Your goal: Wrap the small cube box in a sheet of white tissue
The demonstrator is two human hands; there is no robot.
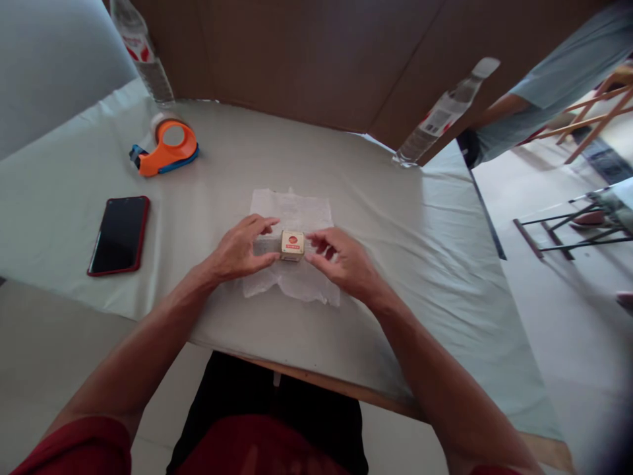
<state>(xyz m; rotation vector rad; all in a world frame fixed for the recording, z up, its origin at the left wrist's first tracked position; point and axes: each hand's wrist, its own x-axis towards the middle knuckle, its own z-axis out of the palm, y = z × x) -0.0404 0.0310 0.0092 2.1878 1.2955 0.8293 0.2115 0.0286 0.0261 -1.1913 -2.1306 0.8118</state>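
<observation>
A small cream-coloured box [292, 244] with red print on its top sits near the middle of a sheet of bubble wrap [297, 206]. The wrap lies spread on the cloth-covered table. To the left of the box, my left hand [242, 247] has its thumb and fingers apart, the thumb tip close to the box's side. My right hand [343, 258] is at the other side, fingers curved and apart from the thumb, its tips just beside the box. Whether any fingertip touches the box I cannot tell. Neither hand grips anything.
An orange and blue tape dispenser [169, 146] and a phone with a red case [119, 235] lie at left. Water bottles stand back left [143, 56] and back right [440, 119] before a brown cardboard panel [297, 59]. At right, a person's arm [502, 109] shows beyond the table.
</observation>
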